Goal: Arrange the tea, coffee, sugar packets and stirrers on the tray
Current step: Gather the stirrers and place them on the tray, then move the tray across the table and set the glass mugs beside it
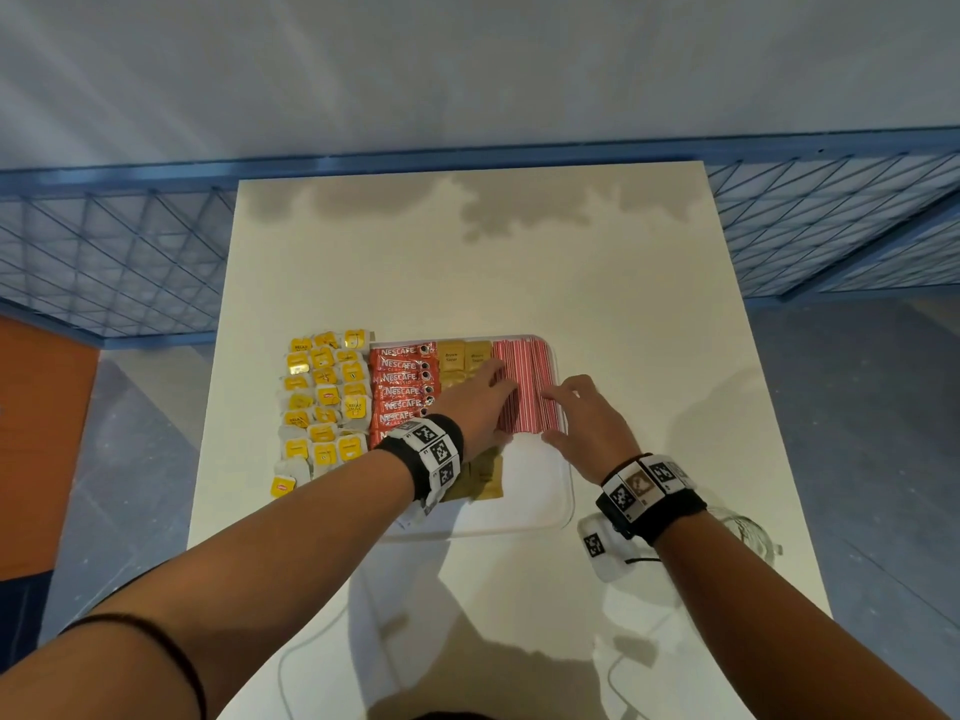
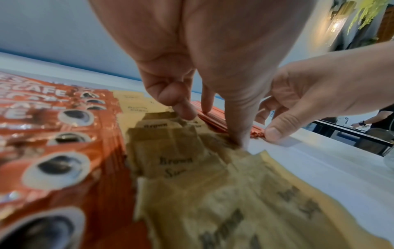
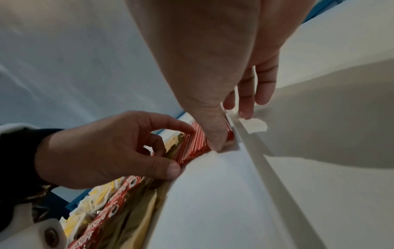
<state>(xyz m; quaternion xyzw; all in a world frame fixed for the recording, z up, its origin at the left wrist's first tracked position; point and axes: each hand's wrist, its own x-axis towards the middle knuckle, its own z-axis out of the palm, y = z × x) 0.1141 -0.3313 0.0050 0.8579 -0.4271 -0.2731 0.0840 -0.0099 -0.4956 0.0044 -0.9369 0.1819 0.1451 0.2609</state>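
A white tray (image 1: pixel 540 491) lies on the table. It holds a column of red coffee packets (image 1: pixel 402 379), brown sugar packets (image 1: pixel 460 356) and a flat bundle of red-and-white stirrers (image 1: pixel 527 376). Yellow tea bags (image 1: pixel 324 402) lie in rows on the table just left of the tray. My left hand (image 1: pixel 501 407) presses bent fingertips on the bundle's left edge, with the thumb at the stirrers' (image 2: pixel 215 121) near ends. My right hand (image 1: pixel 553 415) touches the right edge. Its thumb is on the near ends of the stirrers (image 3: pixel 192 146) and its fingers reach to the tray rim (image 3: pixel 255 151).
A clear glass jar (image 1: pixel 748 532) and a small white tagged device (image 1: pixel 597 548) with a cable sit near the tray's right front corner. The near right part of the tray floor is bare. A blue mesh fence (image 1: pixel 104 262) runs behind the table.
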